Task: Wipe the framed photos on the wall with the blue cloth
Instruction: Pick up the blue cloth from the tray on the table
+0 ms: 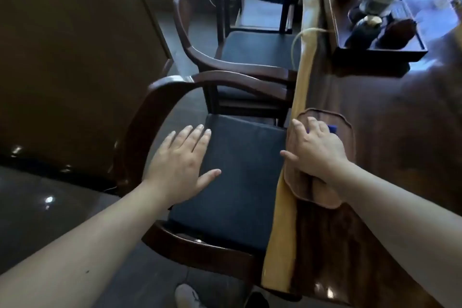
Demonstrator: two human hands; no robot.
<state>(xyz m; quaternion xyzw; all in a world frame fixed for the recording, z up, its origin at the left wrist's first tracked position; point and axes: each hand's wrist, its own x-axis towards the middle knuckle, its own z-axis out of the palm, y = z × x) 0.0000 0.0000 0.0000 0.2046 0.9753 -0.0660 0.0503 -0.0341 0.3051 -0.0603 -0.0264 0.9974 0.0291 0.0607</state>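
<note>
looking down at two bare arms reaching forward over a dark wooden armchair pushed up against a long wooden table.

left hand out flat, palm down, fingers spread apart and thumb splayed to the right, over the near left corner of the chair's dark blue seat cushion. gripping nothing. hard to say whether actually touching the cushion or just hovering above it.

right hand palm down on a brown wooden tray lying at the table's near edge, fingers curled over a blue cloth. only a small blue corner poking out past the fingertips, rest hidden under the hand. can't tell for sure if clamped on the cloth or just pressing on it.

so the cloth's sitting on that tray, on the table, under the right hand.

other stuff: yellowish live edge running along the table's left side. second armchair of the same kind further along, also tucked at the table. dark tea tray with blurry pots and jars up in the top right. brown wall on the left, glossy dark floor with light spots, a shoe at the bottom edge.
</note>
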